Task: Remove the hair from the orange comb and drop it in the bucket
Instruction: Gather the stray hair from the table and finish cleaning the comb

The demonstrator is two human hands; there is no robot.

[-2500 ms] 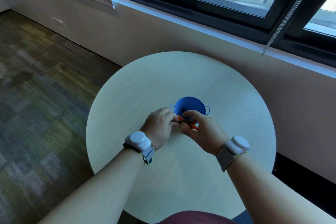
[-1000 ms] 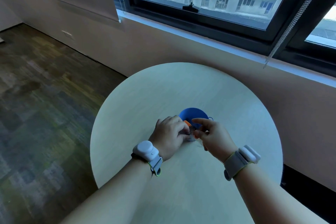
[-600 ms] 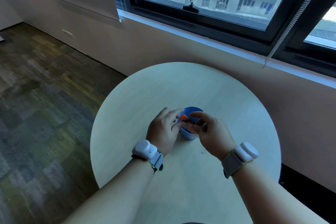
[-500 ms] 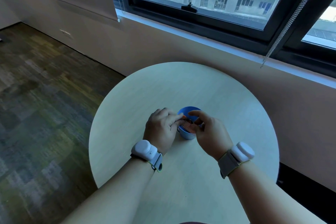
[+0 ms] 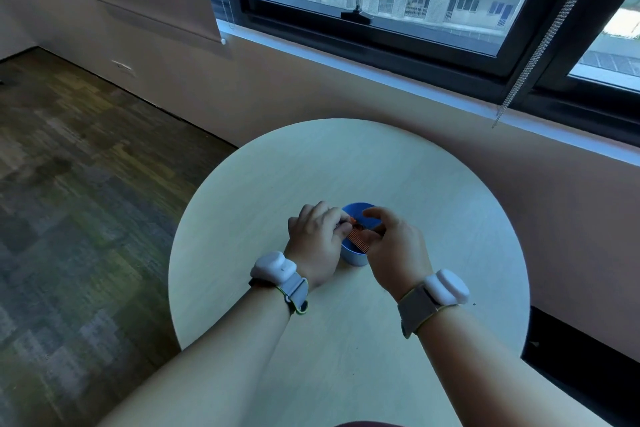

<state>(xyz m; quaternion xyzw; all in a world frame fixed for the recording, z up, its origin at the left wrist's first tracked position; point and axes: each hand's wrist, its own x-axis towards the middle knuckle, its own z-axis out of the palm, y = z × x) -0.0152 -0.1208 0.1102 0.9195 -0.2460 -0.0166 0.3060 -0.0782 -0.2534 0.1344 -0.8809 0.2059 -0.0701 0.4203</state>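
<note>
A small blue bucket (image 5: 354, 257) stands near the middle of the round table (image 5: 346, 166). Right above its opening I hold the orange comb (image 5: 356, 240), teeth showing between my hands. My left hand (image 5: 317, 241) grips the comb's left end with curled fingers. My right hand (image 5: 391, 244) is curled over the comb's right part, thumb and fingers pinching at a dark tuft of hair (image 5: 359, 227) on the teeth. Most of the bucket and comb are hidden by my hands.
The pale round table stands close to a tan wall under a black-framed window (image 5: 381, 10). A bead chain (image 5: 540, 45) hangs at the right. Dark carpet floor (image 5: 86, 201) lies to the left.
Both hands with the comb moved from in front of the bucket to directly over its opening. The right fingers have closed in on the comb's teeth.
</note>
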